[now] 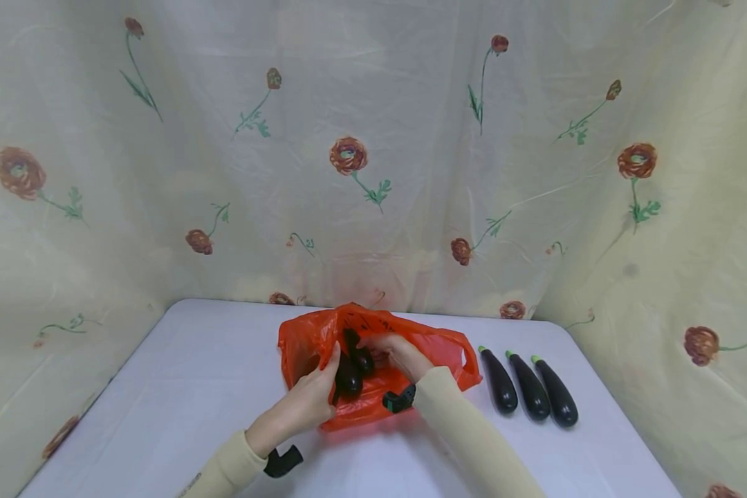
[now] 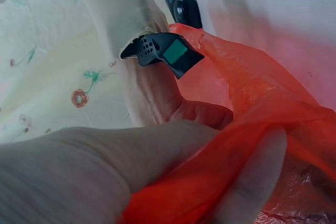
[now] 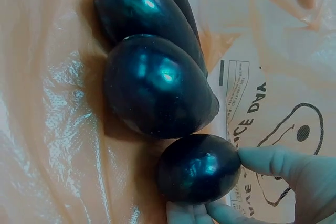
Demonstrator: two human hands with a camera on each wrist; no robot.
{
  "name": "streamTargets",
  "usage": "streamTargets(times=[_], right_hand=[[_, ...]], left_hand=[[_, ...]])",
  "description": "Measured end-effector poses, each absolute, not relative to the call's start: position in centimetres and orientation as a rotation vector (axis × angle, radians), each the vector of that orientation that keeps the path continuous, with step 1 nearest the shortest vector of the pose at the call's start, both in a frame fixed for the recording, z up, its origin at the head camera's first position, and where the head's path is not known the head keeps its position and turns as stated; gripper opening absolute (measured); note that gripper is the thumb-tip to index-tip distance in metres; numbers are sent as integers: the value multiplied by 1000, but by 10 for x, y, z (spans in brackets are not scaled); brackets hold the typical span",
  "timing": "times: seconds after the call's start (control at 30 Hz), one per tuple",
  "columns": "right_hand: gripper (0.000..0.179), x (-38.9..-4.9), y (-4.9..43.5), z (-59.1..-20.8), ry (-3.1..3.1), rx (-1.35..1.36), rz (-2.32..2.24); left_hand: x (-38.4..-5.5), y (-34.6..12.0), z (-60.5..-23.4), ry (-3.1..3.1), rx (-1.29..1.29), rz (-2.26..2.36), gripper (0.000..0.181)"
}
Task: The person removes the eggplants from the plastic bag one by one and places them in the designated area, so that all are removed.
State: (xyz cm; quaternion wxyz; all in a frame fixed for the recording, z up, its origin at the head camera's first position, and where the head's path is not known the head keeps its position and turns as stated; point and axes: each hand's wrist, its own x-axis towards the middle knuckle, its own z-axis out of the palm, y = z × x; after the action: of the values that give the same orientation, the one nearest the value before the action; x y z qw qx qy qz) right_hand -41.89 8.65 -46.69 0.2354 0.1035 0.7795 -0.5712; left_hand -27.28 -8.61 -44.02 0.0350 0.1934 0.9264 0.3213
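On the desk [image 1: 180,373] seen from the head camera, an orange plastic bag [image 1: 438,346] lies open between both hands: the left hand [image 1: 308,398] pinches the near-left rim of the bag, while the right hand [image 1: 401,353] reaches inside, its fingers around a dark eggplant [image 1: 348,377] in the bag's mouth. Three more eggplants [image 1: 529,391] lie side by side on the desk, well apart to the right of the right-hand fingers. From the left wrist, the left thumb and forefinger are closed narrowly on a fold of orange film [image 2: 210,182], with the right forearm and its wrist camera [image 2: 165,53] just beyond them. From the right wrist, the right fingers [image 3: 273,161] hold the rounded end of one eggplant [image 3: 198,169] between the fingertips, and two other eggplants [image 3: 155,85] lie just above it, touching each other on the bag's inner wall. The skin looks glossy and the grip is only at the tip, so the eggplant could slip out of the fingers; the thin film could also slide from the left pinch, letting the mouth collapse over the right hand.
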Motion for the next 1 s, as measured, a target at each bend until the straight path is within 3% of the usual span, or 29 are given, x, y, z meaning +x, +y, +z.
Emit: streamTargets(times=[0.17, 0.37, 0.7, 0.93, 1.0], right_hand=[[14, -407, 98, -467, 2118, 68, -1650], [39, -387, 119, -465, 2032, -395, -1789], [33, -384, 121, -465, 1984, -103, -1847], [18, -389, 110, -458, 1921, 338, -1817], [18, -386, 110, -455, 1916, 350, -1813]], left_hand=[[-273, -86, -440, 2836, 571, 998, 104], [-274, -87, -436, 2826, 554, 1011, 104], [-273, -86, -434, 2822, 510, 1018, 103], [-273, -86, -434, 2828, 517, 1010, 104], [-274, -86, -434, 2832, 520, 1007, 104]])
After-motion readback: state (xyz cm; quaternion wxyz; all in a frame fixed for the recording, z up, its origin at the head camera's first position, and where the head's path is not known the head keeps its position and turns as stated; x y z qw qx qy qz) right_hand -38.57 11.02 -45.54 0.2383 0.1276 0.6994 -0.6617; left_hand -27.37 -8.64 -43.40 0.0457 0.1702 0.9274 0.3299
